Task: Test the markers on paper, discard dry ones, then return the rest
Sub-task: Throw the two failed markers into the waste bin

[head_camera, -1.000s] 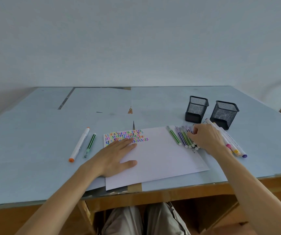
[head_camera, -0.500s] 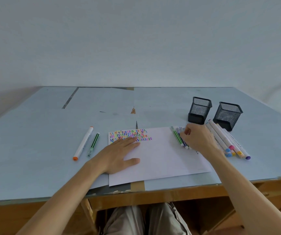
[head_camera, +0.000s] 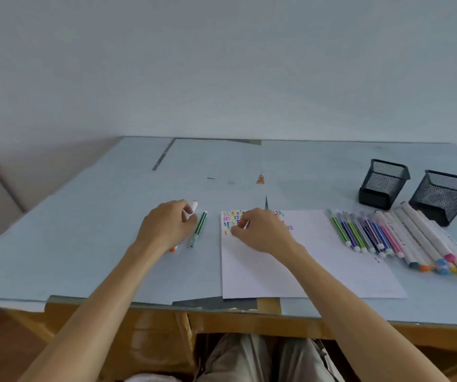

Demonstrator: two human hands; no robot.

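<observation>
You are sitting at a wide, pale blue table point(head_camera: 84, 244) that is filling the lower half of the view, with a plain wall behind it. A white sheet of paper point(head_camera: 332, 271) is lying flat near the front edge, a little right of centre, and rows of small coloured squiggles point(head_camera: 228, 220) are showing at its far left corner.

Your two bare forearms are reaching forward from the bottom of the view. Your left hand point(head_camera: 166, 227) is curling down over a white marker with an orange tip point(head_camera: 193, 206), which is lying on the table to the left of the paper; the fingers are bending around its barrel, so it looks grasped, though the hand is hiding most of the marker. Your right hand point(head_camera: 260, 232) is resting over the squiggles on the paper with its fingers curled inward; I cannot tell whether it is pinching anything.

Two black mesh pen holders point(head_camera: 384, 183) are standing side by side at the far right, well apart from your hands. Just in front of them, a row of markers point(head_camera: 381, 238) is lying side by side, touching one another: thinner coloured ones are lying across the paper's right edge, and thicker white ones are lying on the table beyond it.

A thin green striped marker point(head_camera: 199, 228) is lying just beside your left hand, between it and the paper.
</observation>
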